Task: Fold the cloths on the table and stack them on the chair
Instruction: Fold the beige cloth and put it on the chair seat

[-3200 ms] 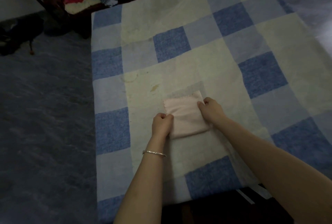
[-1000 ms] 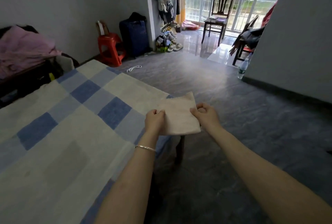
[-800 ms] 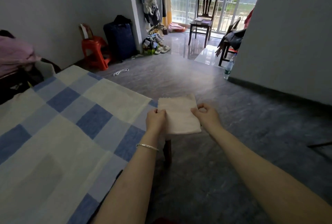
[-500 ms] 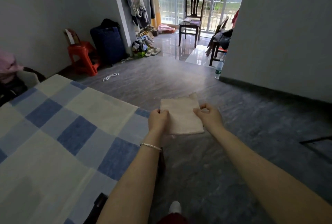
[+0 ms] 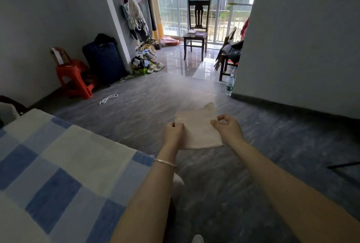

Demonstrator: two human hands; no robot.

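1. We see the folded pale pink cloth (image 5: 198, 129) held in the air over the grey floor, just past the corner of the table (image 5: 68, 164) with its blue-and-cream checked cover.
2. The left hand (image 5: 172, 132) grips the cloth's left edge with its fingers curled tight round it, and there is a silver bangle (image 5: 164, 163) on that wrist.
3. The right hand (image 5: 228, 128) pinches the right edge between thumb and forefinger (we cannot tell whether the other fingers touch the fabric).
4. Far ahead, by the barred glass door, stands the dark wooden chair (image 5: 196, 34), well apart from the cloth, with flat folded pieces (image 5: 195, 32) on its seat.
5. Along the left wall we see a red plastic stool (image 5: 75, 78), a navy suitcase (image 5: 103, 61) and a heap of shoes (image 5: 148, 57).
6. A water bottle (image 5: 230, 86) stands at the corner of the right wall.
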